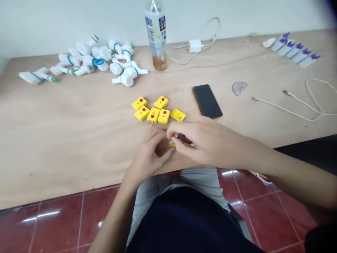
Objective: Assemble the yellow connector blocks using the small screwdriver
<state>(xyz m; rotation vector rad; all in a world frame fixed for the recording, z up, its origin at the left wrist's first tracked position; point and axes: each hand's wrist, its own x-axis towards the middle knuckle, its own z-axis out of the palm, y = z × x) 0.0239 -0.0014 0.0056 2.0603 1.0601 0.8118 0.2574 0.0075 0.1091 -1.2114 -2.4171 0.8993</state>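
My left hand (147, 154) is closed around an open yellow plug casing (171, 143) near the table's front edge, thumb and fingers on its sides. Pale parts show inside the casing, but most of it is covered by my fingers. Over it, my right hand (207, 140) grips a dark, purplish handle (184, 138), perhaps of a screwdriver; its tip is hidden. Just beyond my hands lie several yellow two-pin plugs (163, 116) with red buttons. Beside them a loose yellow cover (178, 115) rests with its hollow side up.
A black phone (207, 101) lies right of the plugs. Behind stand a drink bottle (156, 38) and a white charger (195, 46). White plastic fittings (86, 59) are heaped at back left. A protractor (239, 88), a white cable (289, 108) and purple-topped tubes (295, 50) lie to the right.
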